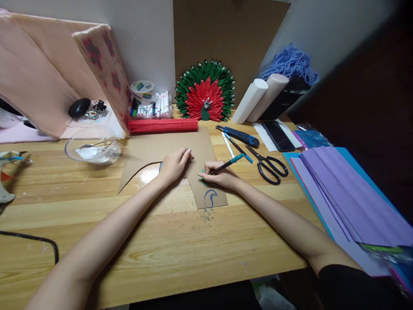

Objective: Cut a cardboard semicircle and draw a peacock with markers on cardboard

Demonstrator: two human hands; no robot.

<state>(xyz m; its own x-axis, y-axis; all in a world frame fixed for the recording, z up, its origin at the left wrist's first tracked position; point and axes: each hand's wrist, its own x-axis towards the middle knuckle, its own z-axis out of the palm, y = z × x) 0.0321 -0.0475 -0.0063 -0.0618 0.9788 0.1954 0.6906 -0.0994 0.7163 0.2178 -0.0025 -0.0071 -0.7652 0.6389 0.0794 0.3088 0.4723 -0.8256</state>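
Note:
A brown cardboard sheet [203,146] with a curved piece cut out of its near side lies on the wooden table. My right hand [222,175] grips a marker [230,162], dark with a teal end, over the cardboard's right part. Green shows near its tip, partly behind my fingers. Just below that hand, a blue curved drawing [211,198] marks the cardboard near its lower edge. My left hand [174,165] rests on the sheet with its fingers curled closed; what they hold, if anything, is hidden. A bit of blue peeks out beside its wrist.
Right of the cardboard lie a blue cutter knife [240,136], pens and black scissors [271,165]. Purple paper [355,193] is stacked at the right. A clear bowl [93,146] stands left, a red roll [163,125] behind the sheet, and a red-green peacock craft [205,92] at the back.

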